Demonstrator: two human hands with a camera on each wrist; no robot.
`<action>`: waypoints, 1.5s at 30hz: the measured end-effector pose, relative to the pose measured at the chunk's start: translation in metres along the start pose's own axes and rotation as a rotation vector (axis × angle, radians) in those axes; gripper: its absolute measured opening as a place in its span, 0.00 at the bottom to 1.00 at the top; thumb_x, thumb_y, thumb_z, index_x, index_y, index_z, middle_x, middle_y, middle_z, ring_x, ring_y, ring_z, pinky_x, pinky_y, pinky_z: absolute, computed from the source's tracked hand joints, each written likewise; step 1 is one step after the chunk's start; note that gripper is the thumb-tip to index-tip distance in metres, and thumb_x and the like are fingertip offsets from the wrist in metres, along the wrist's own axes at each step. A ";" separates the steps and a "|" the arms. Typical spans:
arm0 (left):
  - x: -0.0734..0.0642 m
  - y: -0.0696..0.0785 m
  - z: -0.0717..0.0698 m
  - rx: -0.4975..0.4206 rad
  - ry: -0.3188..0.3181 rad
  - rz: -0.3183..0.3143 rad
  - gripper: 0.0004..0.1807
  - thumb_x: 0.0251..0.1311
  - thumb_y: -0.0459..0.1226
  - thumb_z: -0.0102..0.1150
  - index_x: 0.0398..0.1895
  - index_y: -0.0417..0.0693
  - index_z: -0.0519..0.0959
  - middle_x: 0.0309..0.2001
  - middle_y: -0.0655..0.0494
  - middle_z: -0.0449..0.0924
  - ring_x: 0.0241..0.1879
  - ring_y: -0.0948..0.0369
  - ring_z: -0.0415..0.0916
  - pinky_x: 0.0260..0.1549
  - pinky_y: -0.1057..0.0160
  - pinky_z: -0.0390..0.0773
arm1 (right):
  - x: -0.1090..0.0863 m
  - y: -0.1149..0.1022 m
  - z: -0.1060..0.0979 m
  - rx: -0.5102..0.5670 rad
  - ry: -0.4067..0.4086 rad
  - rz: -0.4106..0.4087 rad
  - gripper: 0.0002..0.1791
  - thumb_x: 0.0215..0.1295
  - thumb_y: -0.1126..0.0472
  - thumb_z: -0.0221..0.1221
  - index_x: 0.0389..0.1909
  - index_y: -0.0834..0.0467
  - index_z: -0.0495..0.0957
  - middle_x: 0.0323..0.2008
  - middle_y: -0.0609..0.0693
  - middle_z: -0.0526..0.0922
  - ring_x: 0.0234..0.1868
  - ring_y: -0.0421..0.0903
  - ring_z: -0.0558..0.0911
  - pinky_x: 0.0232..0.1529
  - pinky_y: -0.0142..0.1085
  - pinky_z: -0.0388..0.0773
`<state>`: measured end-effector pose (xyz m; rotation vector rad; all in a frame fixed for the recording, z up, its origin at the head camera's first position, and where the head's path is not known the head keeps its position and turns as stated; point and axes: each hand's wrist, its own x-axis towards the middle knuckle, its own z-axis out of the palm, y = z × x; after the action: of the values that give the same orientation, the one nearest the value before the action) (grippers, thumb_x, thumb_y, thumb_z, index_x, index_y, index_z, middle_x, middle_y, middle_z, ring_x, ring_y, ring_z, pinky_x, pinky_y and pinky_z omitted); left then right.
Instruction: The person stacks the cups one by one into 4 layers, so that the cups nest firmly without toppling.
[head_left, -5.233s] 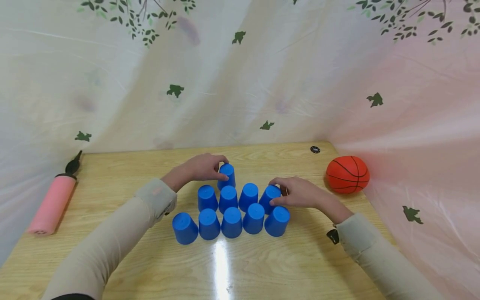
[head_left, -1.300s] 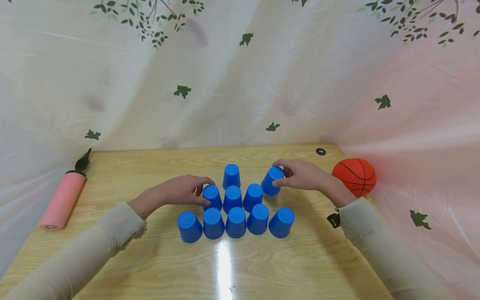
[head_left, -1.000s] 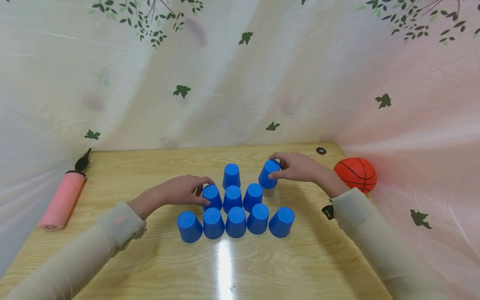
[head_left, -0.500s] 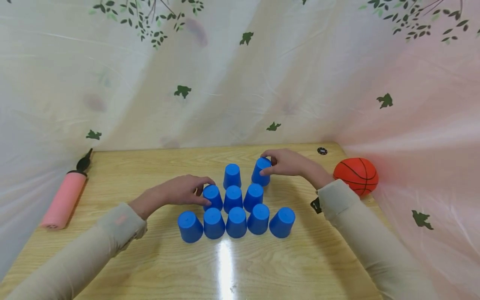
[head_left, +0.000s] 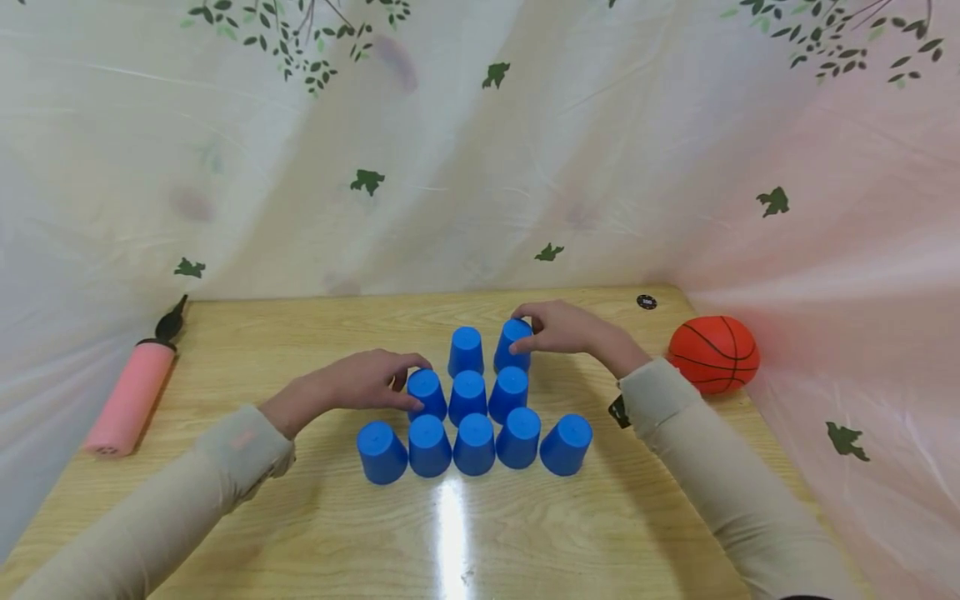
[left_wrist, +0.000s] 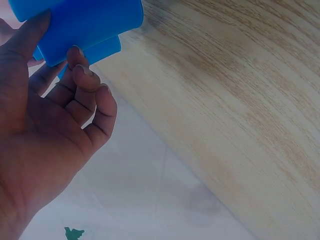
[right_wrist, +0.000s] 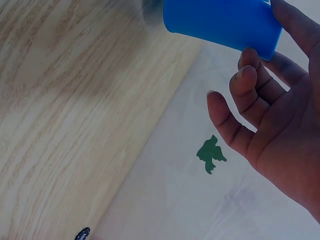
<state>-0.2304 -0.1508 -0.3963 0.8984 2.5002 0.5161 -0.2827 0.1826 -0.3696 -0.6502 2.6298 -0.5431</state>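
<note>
Upside-down blue plastic cups stand in rows on the wooden table. The front row holds several, among them a centre cup. Three form the middle row, and my left hand pinches its leftmost cup between thumb and fingers. At the back, my right hand grips a cup near its upturned base, just right of another back cup. In the left wrist view, the thumb and fingertips meet the cup's side. The right wrist view has the held cup between thumb and fingers.
A pink hand pump with a black nozzle lies at the table's left side. Toward the right edge sits an orange toy basketball, with a black chip near the back corner. A pale curtain hangs behind the table.
My right hand has carried a cup from the middle row's right end round to the back row. My left hand has left the back cup for the middle row's left cup, then stayed there.
</note>
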 end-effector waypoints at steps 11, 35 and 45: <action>-0.002 0.002 -0.001 0.006 0.004 -0.013 0.30 0.62 0.56 0.64 0.64 0.56 0.72 0.34 0.63 0.80 0.33 0.64 0.76 0.33 0.64 0.76 | 0.007 -0.001 0.006 -0.011 -0.004 0.003 0.36 0.62 0.37 0.63 0.67 0.49 0.71 0.47 0.50 0.83 0.45 0.48 0.80 0.42 0.39 0.79; 0.000 0.000 0.000 0.005 0.001 -0.014 0.31 0.61 0.57 0.64 0.64 0.57 0.72 0.34 0.63 0.80 0.33 0.64 0.75 0.33 0.64 0.76 | 0.011 -0.006 0.014 0.001 -0.031 0.023 0.35 0.64 0.39 0.63 0.67 0.51 0.71 0.51 0.52 0.83 0.48 0.49 0.81 0.46 0.42 0.81; 0.000 -0.002 -0.001 0.010 0.004 -0.010 0.31 0.61 0.57 0.64 0.64 0.57 0.72 0.33 0.63 0.80 0.32 0.64 0.75 0.32 0.64 0.75 | 0.013 -0.005 0.015 0.001 -0.030 0.028 0.36 0.63 0.39 0.64 0.67 0.51 0.71 0.51 0.52 0.83 0.49 0.49 0.81 0.45 0.42 0.80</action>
<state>-0.2319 -0.1522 -0.3962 0.8893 2.5117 0.5025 -0.2853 0.1677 -0.3837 -0.6150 2.6067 -0.5229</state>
